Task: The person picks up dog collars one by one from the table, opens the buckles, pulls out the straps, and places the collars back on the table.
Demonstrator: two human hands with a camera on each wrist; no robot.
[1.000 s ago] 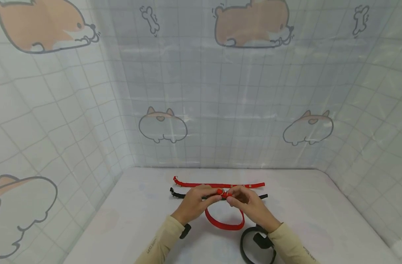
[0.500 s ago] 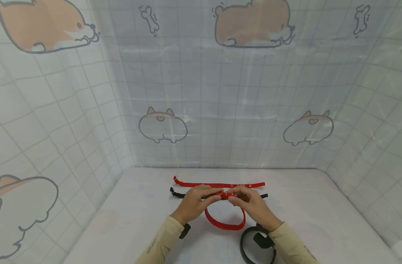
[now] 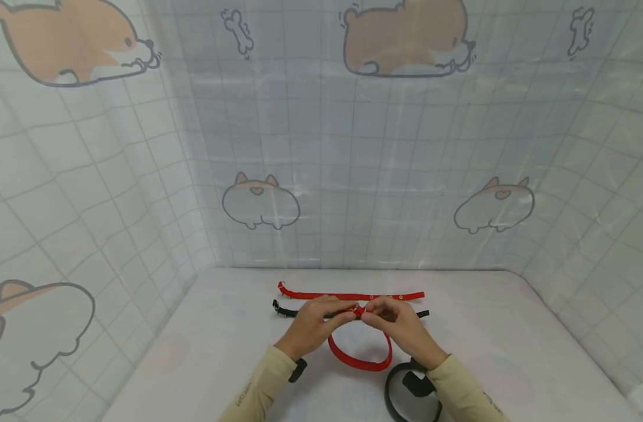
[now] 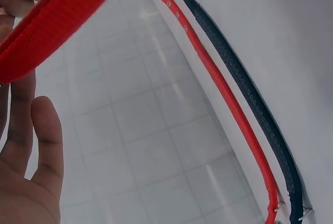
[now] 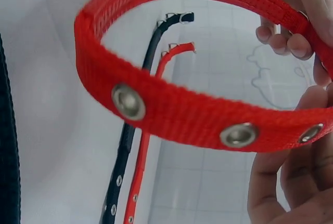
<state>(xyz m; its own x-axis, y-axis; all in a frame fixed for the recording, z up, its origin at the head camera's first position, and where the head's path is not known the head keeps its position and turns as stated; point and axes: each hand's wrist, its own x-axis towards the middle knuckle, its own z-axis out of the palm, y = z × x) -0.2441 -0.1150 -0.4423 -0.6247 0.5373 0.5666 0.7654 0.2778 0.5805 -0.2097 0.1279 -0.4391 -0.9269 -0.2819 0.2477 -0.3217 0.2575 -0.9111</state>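
Head view | left hand [image 3: 312,323] pinches looped red strap [image 3: 373,366] | right hand [image 3: 407,333] pinches it just beside

Readable text: we can make out none | left sleeve [image 3: 263,378]: we see small dark lettering [image 3: 244,394], too blurred to read | right sleeve [image 3: 461,384]: we see a similar dark mark [image 3: 493,404], equally illegible

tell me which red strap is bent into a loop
The near red strap, held by the left hand and right hand; the far red strap lies stretched out on the table, beyond the straight black strap.
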